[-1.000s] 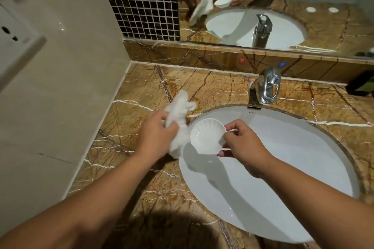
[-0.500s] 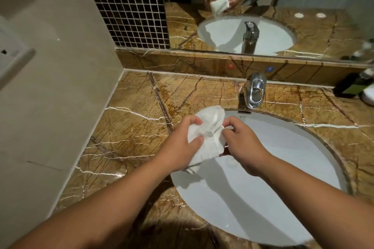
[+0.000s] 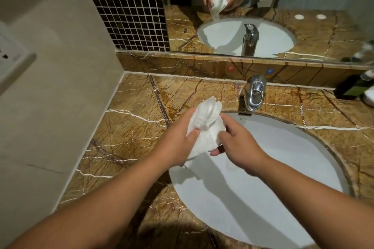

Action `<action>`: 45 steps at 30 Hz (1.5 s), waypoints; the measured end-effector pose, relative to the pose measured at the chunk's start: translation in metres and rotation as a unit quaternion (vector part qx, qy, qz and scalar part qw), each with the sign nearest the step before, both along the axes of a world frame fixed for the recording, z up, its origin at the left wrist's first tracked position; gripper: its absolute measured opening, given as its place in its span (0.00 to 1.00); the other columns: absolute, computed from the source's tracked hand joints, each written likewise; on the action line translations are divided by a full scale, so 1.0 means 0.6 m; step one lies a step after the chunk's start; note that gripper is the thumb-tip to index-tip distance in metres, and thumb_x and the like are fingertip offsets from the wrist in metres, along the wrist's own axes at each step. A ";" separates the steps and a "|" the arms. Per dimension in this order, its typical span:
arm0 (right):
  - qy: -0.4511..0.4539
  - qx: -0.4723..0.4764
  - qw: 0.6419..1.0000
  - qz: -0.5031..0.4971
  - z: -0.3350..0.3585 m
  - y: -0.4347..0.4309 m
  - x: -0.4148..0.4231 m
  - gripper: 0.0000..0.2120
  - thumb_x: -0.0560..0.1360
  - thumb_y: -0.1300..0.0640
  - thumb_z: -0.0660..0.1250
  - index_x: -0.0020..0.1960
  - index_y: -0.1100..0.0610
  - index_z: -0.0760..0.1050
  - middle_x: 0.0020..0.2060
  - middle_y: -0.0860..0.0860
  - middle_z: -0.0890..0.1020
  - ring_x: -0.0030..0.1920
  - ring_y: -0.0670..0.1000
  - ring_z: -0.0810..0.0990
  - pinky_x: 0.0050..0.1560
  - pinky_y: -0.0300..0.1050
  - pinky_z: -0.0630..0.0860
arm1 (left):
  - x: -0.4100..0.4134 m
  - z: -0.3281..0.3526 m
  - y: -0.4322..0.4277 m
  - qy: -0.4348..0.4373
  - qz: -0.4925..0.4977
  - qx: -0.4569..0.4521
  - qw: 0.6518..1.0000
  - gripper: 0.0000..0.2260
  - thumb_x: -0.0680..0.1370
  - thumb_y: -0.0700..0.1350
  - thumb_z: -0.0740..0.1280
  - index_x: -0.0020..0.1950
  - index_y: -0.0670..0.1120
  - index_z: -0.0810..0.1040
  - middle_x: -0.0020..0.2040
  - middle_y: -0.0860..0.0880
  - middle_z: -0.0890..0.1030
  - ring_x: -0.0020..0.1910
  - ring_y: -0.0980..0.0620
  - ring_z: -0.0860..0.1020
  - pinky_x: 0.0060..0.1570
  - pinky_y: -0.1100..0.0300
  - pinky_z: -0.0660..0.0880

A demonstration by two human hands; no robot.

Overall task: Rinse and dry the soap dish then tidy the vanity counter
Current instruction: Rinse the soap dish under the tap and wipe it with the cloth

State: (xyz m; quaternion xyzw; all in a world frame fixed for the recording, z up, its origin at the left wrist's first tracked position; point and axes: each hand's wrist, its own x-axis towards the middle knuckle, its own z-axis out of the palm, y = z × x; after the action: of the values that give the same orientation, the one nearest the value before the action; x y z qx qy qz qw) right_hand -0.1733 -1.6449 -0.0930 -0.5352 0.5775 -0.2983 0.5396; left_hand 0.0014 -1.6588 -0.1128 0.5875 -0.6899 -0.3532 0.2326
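Both hands meet over the left rim of the white sink [image 3: 283, 157]. My left hand [image 3: 178, 143] grips a crumpled white tissue [image 3: 204, 127] and presses it over the white shell-shaped soap dish. The tissue wraps the dish, so it is hidden from view. My right hand [image 3: 238, 143] holds the wrapped dish from the right side, fingers curled under it.
A chrome faucet [image 3: 254, 93] stands behind the sink. The brown marble counter [image 3: 131, 127] runs left to a beige wall. A dark green bottle [image 3: 354, 87] and a white object sit at the far right edge. A mirror runs along the back.
One second ago the soap dish was bare in my right hand, with the tissue held beside it. My left hand has since brought the tissue over the dish and covered it.
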 end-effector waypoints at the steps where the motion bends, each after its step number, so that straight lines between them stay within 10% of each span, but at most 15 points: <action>1: 0.022 0.000 0.999 0.030 0.005 -0.007 -0.006 0.19 0.78 0.64 0.52 0.62 0.47 0.71 0.46 0.49 0.81 0.34 0.51 0.85 0.26 0.34 0.72 | 0.004 -0.001 -0.004 -0.036 -0.027 -0.013 0.999 0.25 0.80 0.47 0.61 0.74 0.61 0.57 0.68 0.53 0.72 0.59 0.50 0.74 0.52 0.50 0.74; 8: -0.063 0.044 0.997 -0.005 -0.008 0.003 0.008 0.17 0.78 0.64 0.54 0.63 0.55 0.71 0.46 0.56 0.83 0.38 0.51 0.84 0.39 0.46 0.81 | -0.011 -0.016 -0.002 0.071 0.134 0.045 0.987 0.18 0.80 0.46 0.61 0.70 0.57 0.67 0.59 0.51 0.79 0.53 0.49 0.76 0.45 0.54 0.73; 15: 0.112 0.045 0.982 0.142 0.002 -0.012 -0.024 0.07 0.76 0.61 0.53 0.43 0.55 0.68 0.36 0.59 0.85 0.41 0.63 0.83 0.36 0.47 0.73 | 0.010 -0.015 0.007 -0.096 -0.084 -0.044 0.991 0.24 0.80 0.47 0.60 0.73 0.63 0.58 0.68 0.56 0.71 0.54 0.56 0.75 0.47 0.55 0.77; 20: -0.034 0.083 0.996 0.032 -0.013 0.011 -0.002 0.14 0.77 0.64 0.54 0.60 0.55 0.71 0.42 0.61 0.84 0.38 0.54 0.83 0.46 0.54 0.80 | -0.005 -0.025 0.010 0.052 0.105 0.042 0.992 0.18 0.80 0.45 0.61 0.70 0.56 0.67 0.61 0.50 0.78 0.53 0.50 0.75 0.47 0.54 0.72; 28: 0.145 0.069 0.965 0.208 0.020 -0.005 -0.025 0.06 0.78 0.62 0.52 0.43 0.57 0.63 0.34 0.57 0.81 0.32 0.50 0.82 0.32 0.40 0.74 | 0.010 -0.020 0.012 -0.111 -0.090 -0.035 0.989 0.22 0.80 0.46 0.60 0.71 0.62 0.61 0.64 0.55 0.73 0.48 0.57 0.74 0.43 0.57 0.76; 32: 0.021 0.074 0.995 0.070 0.009 0.017 -0.012 0.14 0.76 0.64 0.54 0.58 0.54 0.70 0.35 0.57 0.82 0.32 0.49 0.80 0.40 0.48 0.78 | 0.004 -0.020 0.009 0.010 0.090 0.052 0.995 0.18 0.80 0.46 0.61 0.69 0.58 0.67 0.61 0.51 0.78 0.51 0.49 0.77 0.47 0.50 0.76; 38: 0.142 0.031 0.974 0.174 0.019 -0.006 -0.037 0.11 0.76 0.62 0.55 0.54 0.54 0.72 0.33 0.54 0.82 0.32 0.50 0.79 0.36 0.55 0.77 | 0.001 -0.001 0.015 -0.042 -0.049 0.003 0.998 0.19 0.79 0.48 0.62 0.68 0.62 0.64 0.52 0.58 0.78 0.43 0.55 0.79 0.36 0.50 0.80; 45: 0.032 0.034 0.997 0.061 0.012 0.014 -0.016 0.17 0.77 0.63 0.52 0.64 0.52 0.65 0.34 0.55 0.81 0.28 0.45 0.77 0.29 0.37 0.72 | -0.021 -0.008 0.011 0.078 0.087 0.062 0.991 0.17 0.80 0.46 0.61 0.67 0.58 0.69 0.56 0.54 0.79 0.48 0.55 0.77 0.38 0.59 0.72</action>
State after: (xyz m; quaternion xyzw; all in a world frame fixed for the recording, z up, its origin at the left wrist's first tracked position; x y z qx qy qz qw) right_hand -0.1831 -1.6365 -0.0856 -0.5600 0.5703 -0.2280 0.5560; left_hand -0.0111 -1.6522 -0.1177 0.6298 -0.5924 -0.4183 0.2785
